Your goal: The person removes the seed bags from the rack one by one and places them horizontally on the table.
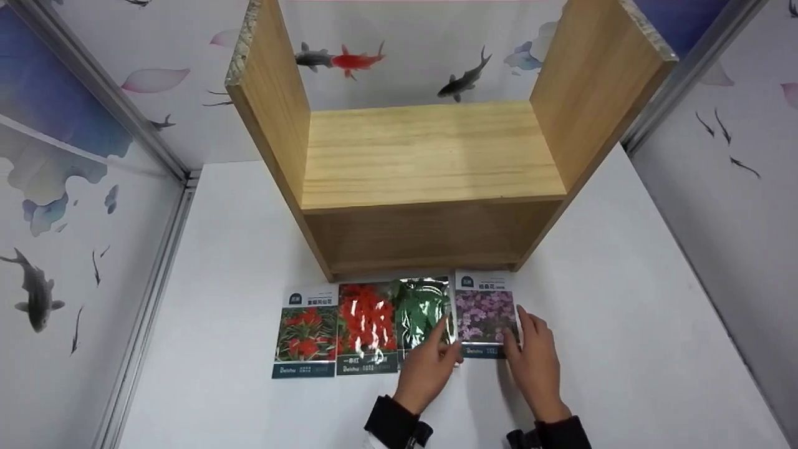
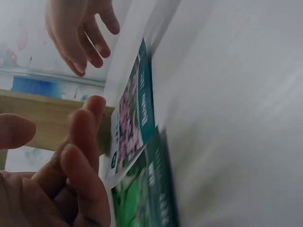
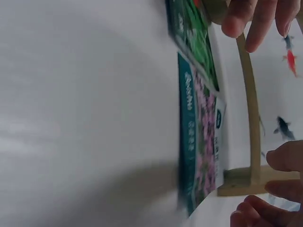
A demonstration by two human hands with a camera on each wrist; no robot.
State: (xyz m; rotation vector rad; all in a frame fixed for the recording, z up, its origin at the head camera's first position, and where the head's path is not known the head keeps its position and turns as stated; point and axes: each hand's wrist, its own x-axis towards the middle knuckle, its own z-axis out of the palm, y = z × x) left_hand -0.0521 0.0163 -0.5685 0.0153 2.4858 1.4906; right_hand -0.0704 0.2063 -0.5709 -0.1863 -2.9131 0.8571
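Note:
Four seed packets lie side by side in a row on the white table: one with red-orange flowers (image 1: 305, 333), one with dense red flowers (image 1: 366, 318), a shiny green one (image 1: 419, 310) and one with pink-purple flowers (image 1: 481, 315). Over the lower right of the green packet is my left hand (image 1: 426, 369), its fingers loosely bent and holding nothing. My right hand (image 1: 537, 362) is by the right edge of the pink-purple packet, its fingers relaxed. Both wrist views show the hands just above the packets, apart from them. The green packet's edge overlaps the pink-purple one.
Right behind the packets stands a wooden shelf unit (image 1: 430, 156) with two tall sides and a middle board. Walls printed with fish (image 1: 464, 81) enclose the white table (image 1: 629, 299) at the back and both sides.

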